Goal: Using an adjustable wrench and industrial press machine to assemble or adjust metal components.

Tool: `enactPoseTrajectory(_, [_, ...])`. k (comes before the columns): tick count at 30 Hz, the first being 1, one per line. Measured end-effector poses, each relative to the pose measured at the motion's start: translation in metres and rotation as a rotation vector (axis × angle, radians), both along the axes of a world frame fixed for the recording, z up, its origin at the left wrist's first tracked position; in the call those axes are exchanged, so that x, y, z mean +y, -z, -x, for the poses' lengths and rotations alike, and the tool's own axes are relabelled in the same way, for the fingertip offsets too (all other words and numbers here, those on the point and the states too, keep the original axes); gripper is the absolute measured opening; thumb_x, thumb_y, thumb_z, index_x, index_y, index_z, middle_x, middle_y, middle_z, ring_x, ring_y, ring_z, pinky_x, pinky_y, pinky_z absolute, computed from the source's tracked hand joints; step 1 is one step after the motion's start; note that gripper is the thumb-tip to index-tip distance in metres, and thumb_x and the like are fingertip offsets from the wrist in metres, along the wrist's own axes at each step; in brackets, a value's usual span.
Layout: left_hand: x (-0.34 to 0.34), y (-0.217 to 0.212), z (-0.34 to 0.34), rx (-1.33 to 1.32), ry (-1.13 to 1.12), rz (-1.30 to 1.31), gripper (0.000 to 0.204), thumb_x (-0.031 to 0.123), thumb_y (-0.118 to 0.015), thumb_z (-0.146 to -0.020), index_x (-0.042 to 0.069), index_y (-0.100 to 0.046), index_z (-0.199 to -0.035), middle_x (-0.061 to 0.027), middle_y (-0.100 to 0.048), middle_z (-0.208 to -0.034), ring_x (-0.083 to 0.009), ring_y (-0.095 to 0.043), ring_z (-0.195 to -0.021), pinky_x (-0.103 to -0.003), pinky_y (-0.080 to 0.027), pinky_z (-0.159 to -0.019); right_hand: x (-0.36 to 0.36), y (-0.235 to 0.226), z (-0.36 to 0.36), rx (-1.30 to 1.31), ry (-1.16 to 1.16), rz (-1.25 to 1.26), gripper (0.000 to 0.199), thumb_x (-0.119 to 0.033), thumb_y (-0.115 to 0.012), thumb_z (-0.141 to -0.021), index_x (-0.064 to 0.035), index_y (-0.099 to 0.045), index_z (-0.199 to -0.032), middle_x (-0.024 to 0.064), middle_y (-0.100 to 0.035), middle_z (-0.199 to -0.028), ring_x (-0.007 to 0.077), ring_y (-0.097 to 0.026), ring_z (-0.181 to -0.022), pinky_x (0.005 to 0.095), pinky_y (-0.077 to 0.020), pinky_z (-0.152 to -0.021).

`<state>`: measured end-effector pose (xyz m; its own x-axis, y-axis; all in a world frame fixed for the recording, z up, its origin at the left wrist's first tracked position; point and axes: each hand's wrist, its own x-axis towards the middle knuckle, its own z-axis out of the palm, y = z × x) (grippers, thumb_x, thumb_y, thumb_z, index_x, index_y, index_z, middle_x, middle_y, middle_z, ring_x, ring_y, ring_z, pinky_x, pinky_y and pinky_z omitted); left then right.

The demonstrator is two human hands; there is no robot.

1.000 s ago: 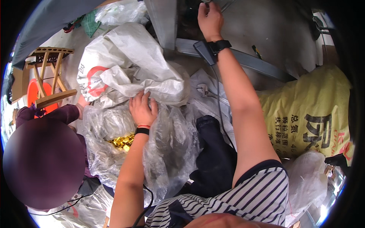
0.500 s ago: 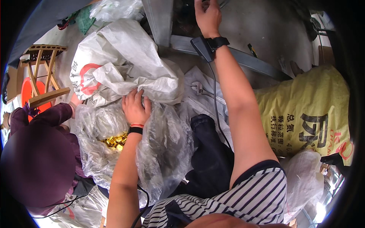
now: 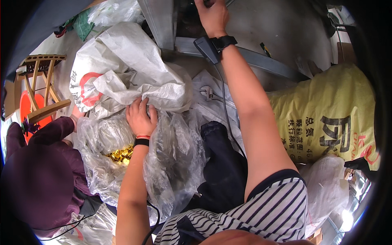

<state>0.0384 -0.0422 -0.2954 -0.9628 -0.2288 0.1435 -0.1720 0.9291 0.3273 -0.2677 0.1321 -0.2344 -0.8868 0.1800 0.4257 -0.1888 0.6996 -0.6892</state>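
Note:
My left hand (image 3: 141, 118) lies with fingers stretched out over the crumpled edge of a clear plastic bag (image 3: 177, 157), its fingertips against a white woven sack (image 3: 126, 51). Shiny gold pieces (image 3: 122, 155) show inside the bag, left of my wrist. My right arm reaches far forward, and my right hand (image 3: 214, 18) is at the top edge beside a grey metal frame (image 3: 160, 24). Its fingers are curled, partly cut off by the picture's edge; what they grip, if anything, I cannot make out.
A person in a purple sleeve (image 3: 53, 130) bends close on the left, near a wooden stool (image 3: 49, 108) and an orange-red basin (image 3: 25, 104). An adjustable wrench (image 3: 210, 94) lies on white sheeting between my arms. A full yellow sack (image 3: 326, 114) stands on the right.
The whole view has shifted slightly, so things appear a little further left. My left hand stays on the bag and sack; my right hand remains at the frame, nearly unmoved.

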Motion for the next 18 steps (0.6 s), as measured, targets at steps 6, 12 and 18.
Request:
enactPoseTrajectory(6, [0.005,0.002,0.003,0.013,0.01,0.001,0.029,0.024,-0.055,-0.081,0.009,-0.062,-0.105,-0.0103,-0.058,-0.114,-0.028,-0.052,-0.11,-0.047,-0.03,-0.102,0.007,0.008,0.005,0.095,-0.019,-0.066,0.028,-0.03,-0.058,-0.087,-0.0034,-0.056,-0.081,0.0176,-0.062,-0.077,0.039,-0.06,-0.072,0.0468,-0.0457,-0.062])
enactPoseTrajectory(12, [0.007,0.0,0.005,0.018,0.017,-0.015,0.028,0.024,-0.055,-0.082,0.009,-0.063,-0.105,-0.0105,-0.058,-0.113,-0.028,-0.053,-0.11,-0.047,-0.03,-0.101,0.009,0.025,0.014,0.163,-0.093,-0.045,0.026,-0.027,-0.058,-0.087,-0.0024,-0.053,-0.079,0.0179,-0.061,-0.075,0.0384,-0.059,-0.071,0.0466,-0.0454,-0.062])
enactPoseTrajectory(18, [0.006,0.002,0.005,0.015,0.016,-0.01,0.028,0.024,-0.055,-0.082,0.009,-0.063,-0.104,-0.01,-0.058,-0.113,-0.0274,-0.053,-0.11,-0.047,-0.031,-0.101,0.01,0.022,0.008,0.125,-0.075,-0.037,0.025,-0.027,-0.06,-0.086,-0.0025,-0.054,-0.082,0.017,-0.061,-0.074,0.0372,-0.06,-0.07,0.0449,-0.0457,-0.062])
